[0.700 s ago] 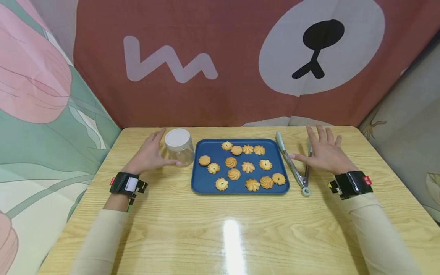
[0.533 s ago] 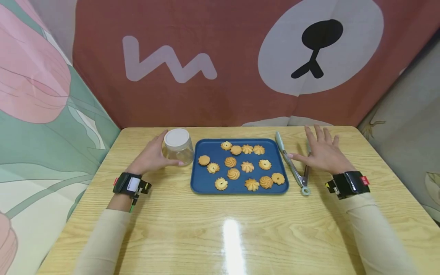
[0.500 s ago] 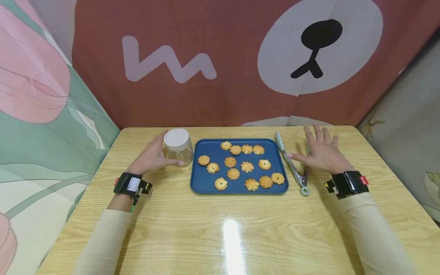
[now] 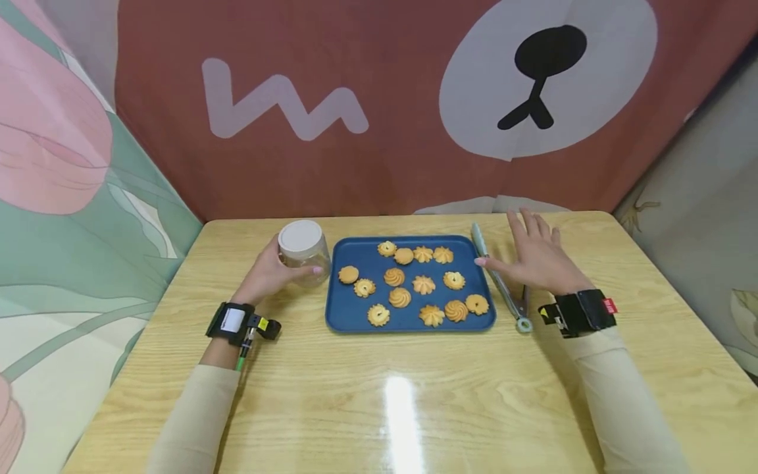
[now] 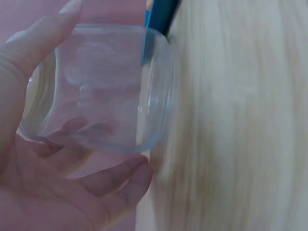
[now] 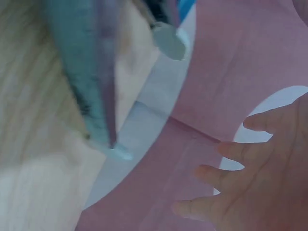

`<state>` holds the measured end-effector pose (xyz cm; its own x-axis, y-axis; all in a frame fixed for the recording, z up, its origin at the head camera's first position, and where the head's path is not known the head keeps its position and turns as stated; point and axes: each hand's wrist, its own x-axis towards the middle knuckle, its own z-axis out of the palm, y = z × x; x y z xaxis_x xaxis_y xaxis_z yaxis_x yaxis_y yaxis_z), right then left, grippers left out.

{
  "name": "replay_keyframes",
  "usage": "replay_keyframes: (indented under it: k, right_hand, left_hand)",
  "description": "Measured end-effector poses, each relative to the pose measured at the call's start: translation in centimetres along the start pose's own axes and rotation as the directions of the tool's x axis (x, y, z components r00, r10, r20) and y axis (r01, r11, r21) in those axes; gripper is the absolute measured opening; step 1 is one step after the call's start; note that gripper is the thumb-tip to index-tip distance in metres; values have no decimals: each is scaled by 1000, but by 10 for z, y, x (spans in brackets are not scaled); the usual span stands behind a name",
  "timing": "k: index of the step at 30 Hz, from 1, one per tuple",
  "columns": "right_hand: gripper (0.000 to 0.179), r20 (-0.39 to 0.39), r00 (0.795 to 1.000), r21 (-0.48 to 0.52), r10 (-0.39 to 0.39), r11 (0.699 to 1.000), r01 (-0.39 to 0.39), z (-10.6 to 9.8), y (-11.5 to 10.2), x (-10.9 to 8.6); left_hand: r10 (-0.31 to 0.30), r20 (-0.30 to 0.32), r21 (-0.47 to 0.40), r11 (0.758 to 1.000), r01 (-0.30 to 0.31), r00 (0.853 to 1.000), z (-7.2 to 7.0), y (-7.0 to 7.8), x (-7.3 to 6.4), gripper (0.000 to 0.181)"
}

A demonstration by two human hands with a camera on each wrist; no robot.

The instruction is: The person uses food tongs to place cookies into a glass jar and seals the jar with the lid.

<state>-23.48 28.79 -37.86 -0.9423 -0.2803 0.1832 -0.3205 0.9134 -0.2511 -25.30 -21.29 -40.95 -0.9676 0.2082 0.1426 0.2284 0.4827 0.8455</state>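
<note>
My left hand (image 4: 268, 273) grips a clear jar (image 4: 316, 260) with a white lid, left of the tray. In the left wrist view the thumb lies along one side of the jar (image 5: 106, 91) and the fingers are on the opposite side. My right hand (image 4: 535, 260) is spread above the tongs (image 4: 503, 289), holding nothing, and partly hides one of their arms. The right wrist view shows the pale blue-green tongs (image 6: 86, 72) apart from the fingers. A blue tray (image 4: 355, 317) with several cookies (image 4: 399, 297) lies between the hands.
The wooden table (image 4: 331, 395) ends at a back edge just beyond the jar and tongs. Behind it hangs a reddish-brown printed cloth (image 4: 391, 178). Floral cloths flank both sides. A bright light reflection (image 4: 403, 421) shows on the near tabletop.
My left hand has closed in around the jar, its thumb now across the front. The right hand has moved left and farther over the tongs. The tray and cookies are unchanged.
</note>
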Motion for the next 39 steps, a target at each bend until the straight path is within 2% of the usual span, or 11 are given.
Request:
replay_keyframes:
  k: [6, 10, 14, 18, 20, 22, 27, 29, 31, 35, 39]
  right_hand:
    - [112, -5, 1000, 49, -18, 999, 18, -14, -9, 5]
    - [112, 11, 1000, 119, -17, 993, 16, -22, -17, 3]
    - [105, 2, 999, 182, -46, 982, 45, -30, -32, -1]
    - [95, -50, 995, 214, -90, 972, 98, -42, -54, -6]
    - [91, -100, 985, 212, -140, 964, 159, -47, -66, -8]
    - [89, -156, 966, 194, -207, 952, 235, -51, -79, -10]
    - [88, -257, 886, 142, -385, 892, 428, -60, -115, -18]
    - [89, -277, 859, 145, -431, 865, 481, -63, -129, -23]
    - [87, -293, 835, 173, -465, 833, 525, -65, -143, -30]
    - [84, -282, 832, 239, -477, 805, 543, -69, -174, -46]
    - [85, -197, 874, 178, -444, 861, 477, -69, -201, -67]
  left_hand:
    - [-5, -108, 32, 999, 8, 994, 4, 3, 4, 100]
    - [-3, -141, 17, 1000, 6, 990, 9, 12, -1, 98]
    - [108, -139, 20, 994, -106, 984, 14, 48, -17, 90]
    - [256, -130, 51, 967, -251, 958, 23, 92, -28, 88]
    - [326, -115, 109, 943, -314, 938, 29, 107, -29, 89]
    - [402, -90, 182, 906, -382, 911, 35, 117, -30, 90]
    - [598, -9, 315, 762, -565, 801, 46, 145, -38, 94]
    - [635, 12, 354, 719, -598, 772, 47, 159, -46, 95]
    - [654, 29, 403, 685, -607, 756, 47, 170, -55, 96]
    - [682, 52, 475, 626, -619, 729, 47, 186, -70, 93]
    - [706, 61, 478, 600, -641, 706, 51, 198, -82, 90]
